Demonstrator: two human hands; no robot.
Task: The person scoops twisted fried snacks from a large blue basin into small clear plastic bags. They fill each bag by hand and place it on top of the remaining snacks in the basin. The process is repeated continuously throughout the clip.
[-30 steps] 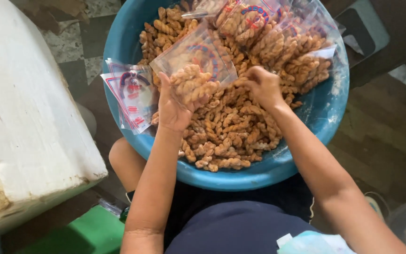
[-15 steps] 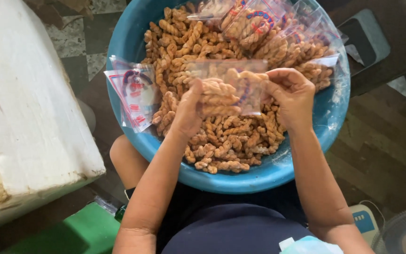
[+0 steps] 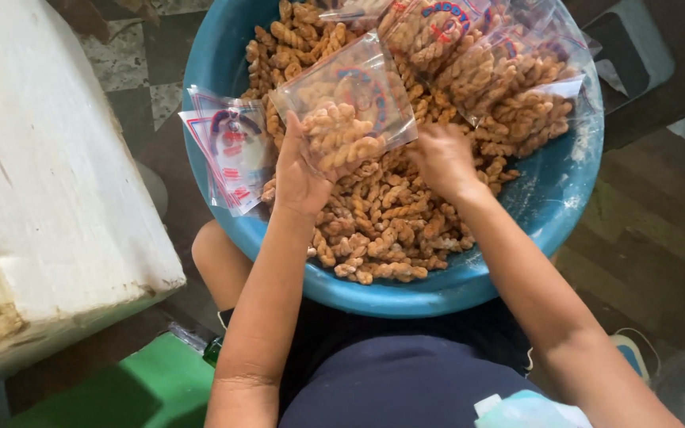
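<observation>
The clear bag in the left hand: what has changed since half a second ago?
The right hand let go of the clear bag and went down into the loose twisted snacks. The left hand alone holds the bag, tilted. The blue basin and filled bags stayed.

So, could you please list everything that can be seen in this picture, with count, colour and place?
basin: one, blue, round, on the person's lap
twisted snacks: many, golden brown, loose in the basin
held bag: one, clear with red and blue print, partly filled, over the basin
filled bags: several, clear, at the basin's far right
empty bags: a small stack, clear, on the basin's left rim
white block: one, worn, far left
green thing: one, bottom left
left hand: holds the bag
right hand: on the loose snacks
</observation>
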